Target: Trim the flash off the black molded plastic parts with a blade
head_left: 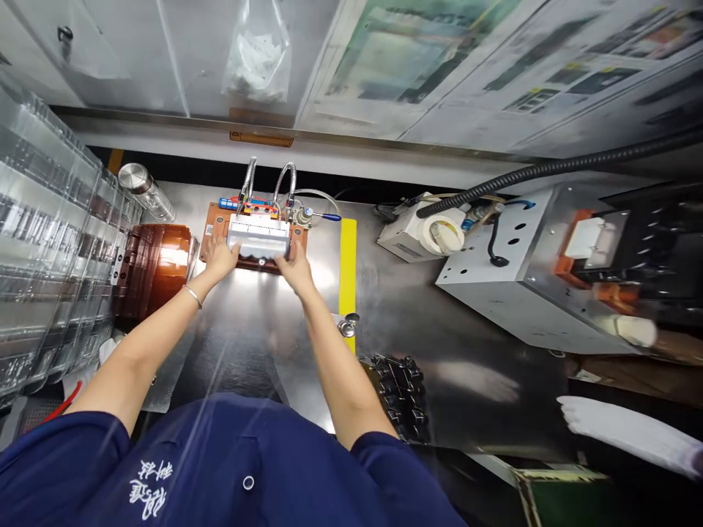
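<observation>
A brown fixture point(210, 219) with a white perforated block point(258, 224) on top and metal hoses behind stands at the back of the metal bench. Along its front lies a shiny greyish-clear strip point(258, 244). My left hand point(220, 258) grips the strip's left end, thumb at its lower edge and fingers spread over the fixture's side. At the other end, my right hand point(298, 271) holds it with thumb and bent fingers. Fingertips are partly hidden and small, so their exact contact is unclear.
Stacked clear plastic trays point(49, 241) rise on the left, beside an orange-brown roll point(165, 263) and a glass bottle point(147, 192). Yellow tape point(348, 263) crosses the bench. Black clips point(400, 395) lie near me. A grey machine point(494, 293) and another person's white sleeve point(626, 428) are at right.
</observation>
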Demonstrator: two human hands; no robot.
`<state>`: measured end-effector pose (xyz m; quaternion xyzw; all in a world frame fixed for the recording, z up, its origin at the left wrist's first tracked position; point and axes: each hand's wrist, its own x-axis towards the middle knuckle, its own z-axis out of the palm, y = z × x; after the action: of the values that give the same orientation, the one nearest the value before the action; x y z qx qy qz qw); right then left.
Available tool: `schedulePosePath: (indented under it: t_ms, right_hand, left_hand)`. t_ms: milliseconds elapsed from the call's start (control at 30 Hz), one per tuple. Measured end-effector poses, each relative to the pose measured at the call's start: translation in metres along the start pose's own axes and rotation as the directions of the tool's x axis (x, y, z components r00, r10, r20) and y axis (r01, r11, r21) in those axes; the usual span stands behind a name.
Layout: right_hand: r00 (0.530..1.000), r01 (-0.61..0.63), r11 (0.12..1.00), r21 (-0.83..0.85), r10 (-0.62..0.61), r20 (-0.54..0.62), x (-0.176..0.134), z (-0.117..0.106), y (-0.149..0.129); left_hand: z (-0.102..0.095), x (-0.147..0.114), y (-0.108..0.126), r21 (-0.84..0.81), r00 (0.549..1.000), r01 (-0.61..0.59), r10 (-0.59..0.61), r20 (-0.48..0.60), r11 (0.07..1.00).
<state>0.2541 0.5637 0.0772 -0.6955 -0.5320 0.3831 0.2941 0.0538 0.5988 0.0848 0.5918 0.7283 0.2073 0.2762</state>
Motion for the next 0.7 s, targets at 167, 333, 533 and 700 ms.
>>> schedulePosePath:
  t_ms: [167, 333, 533, 700]
  right_hand:
    - [0.995, 0.085, 0.985, 0.152, -0.091, 0.035, -0.092, -0.008, 0.007]
    - [0.975, 0.08, 0.996, -0.047, -0.069, 0.213, -0.158, -0.011, -0.006]
    - [0.771, 0.141, 0.966, 0.218, -0.245, 0.587, -0.245, 0.03, -0.067]
    - [0.662, -0.187, 0.808, 0.559, -0.317, 0.679, -0.257, 0.01, -0.072]
  left_hand:
    - [-0.035, -0.112, -0.035, -0.08, 0.973, -0.229, 0.226, -0.04, 0.97]
    - [-0.066, -0.2, -0.058, 0.014, 0.727, -0.669, 0.659, -0.193, 0.743]
    - [-0.089, -0.242, -0.062, 0.294, 0.511, -0.767, 0.82, -0.258, 0.57]
    - [-0.183, -0.254, -0.056, 0.408, 0.589, -0.649, 0.764, -0.264, 0.642]
